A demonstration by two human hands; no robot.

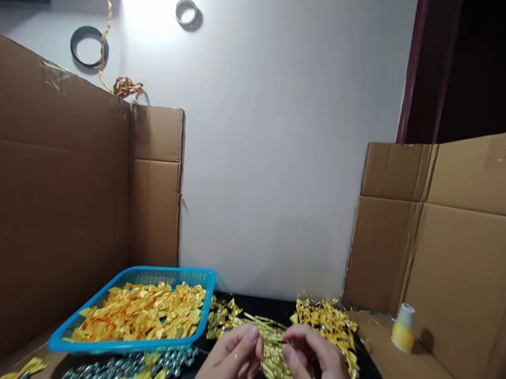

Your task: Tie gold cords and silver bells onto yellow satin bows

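My left hand is closed, thumb and forefinger pinched together; anything between them is too small to make out. Facing it, my right hand has thumb and forefinger drawn close, also around something I cannot make out. The two hands are a short gap apart. Below and between them lies a pile of thin gold strips on a black surface. Gold ribbon bows with shiny beads form one heap beyond my right hand and a smaller heap beyond my left.
A blue plastic basket full of yellow ribbon bows stands left. Silvery beads lie before it, near a loose bow. On the right is a white-and-yellow thread cone. Cardboard walls flank both sides.
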